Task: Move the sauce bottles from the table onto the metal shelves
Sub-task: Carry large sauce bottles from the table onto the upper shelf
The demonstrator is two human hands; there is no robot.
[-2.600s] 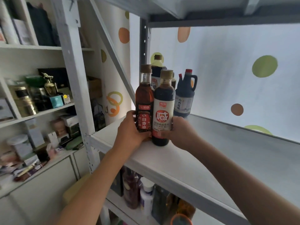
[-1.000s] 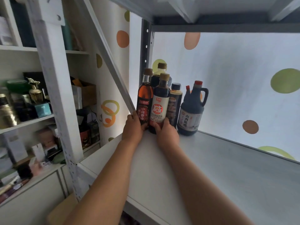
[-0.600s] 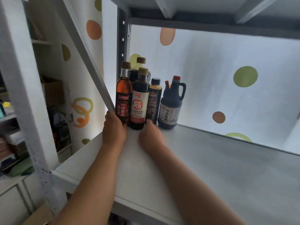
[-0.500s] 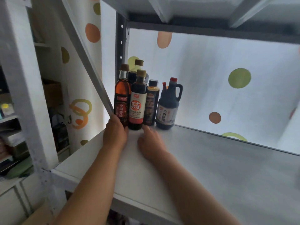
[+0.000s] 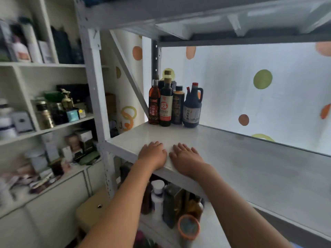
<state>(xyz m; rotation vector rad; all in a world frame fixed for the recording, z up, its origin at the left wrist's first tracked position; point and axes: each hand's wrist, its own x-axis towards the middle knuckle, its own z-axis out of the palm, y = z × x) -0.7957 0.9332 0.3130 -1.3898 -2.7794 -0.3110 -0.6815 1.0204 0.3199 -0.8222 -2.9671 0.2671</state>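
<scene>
Head view: the left hand (image 5: 153, 155) and right hand (image 5: 185, 158) lie flat, fingers relaxed, gripping nothing, on the near edge of the white metal shelf (image 5: 250, 167). The dark glass sauce bottles (image 5: 174, 104) stand clustered at its far left corner. Placing looks done; next, fetching further bottles.

Dark sauce bottles (image 5: 172, 104) upright in shelf's (image 5: 232, 158) back-left corner.

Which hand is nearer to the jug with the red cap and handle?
Right. The right hand lies flat on the shelf in front of the jug, slightly left of it; the left hand lies farther left.
</scene>
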